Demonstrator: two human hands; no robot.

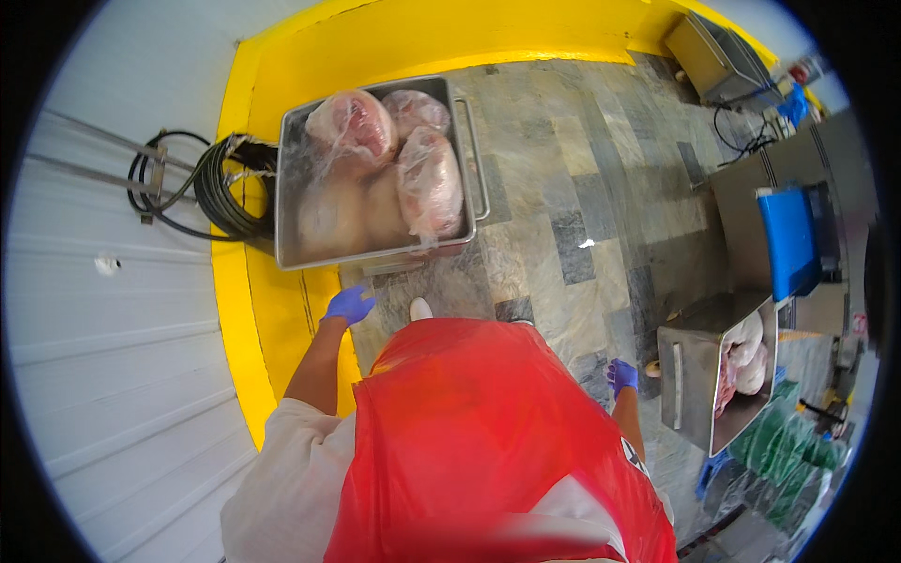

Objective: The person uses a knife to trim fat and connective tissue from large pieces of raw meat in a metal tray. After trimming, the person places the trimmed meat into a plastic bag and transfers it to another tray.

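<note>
My left hand (348,305), in a purple-blue glove, hangs just short of the near side of a steel meat cart (324,258). Its fingers are stretched out and it holds nothing. Large pieces of meat wrapped in clear plastic (431,186) lie in the cart, some paler and deeper down. A bar handle (478,159) runs along the cart's right side. Down at my right side is my right hand (621,374), gloved alike, with its fingers loosely apart and nothing in them. A red apron (488,432) covers my front.
A coiled dark hose (225,192) hangs on the left wall beside the cart. The tile floor (554,178) is wet. To the right stands another steel cart (690,375) with meat, near a blue panel (786,242) and a person in green (779,455). Yellow curbing (432,38) borders the walls.
</note>
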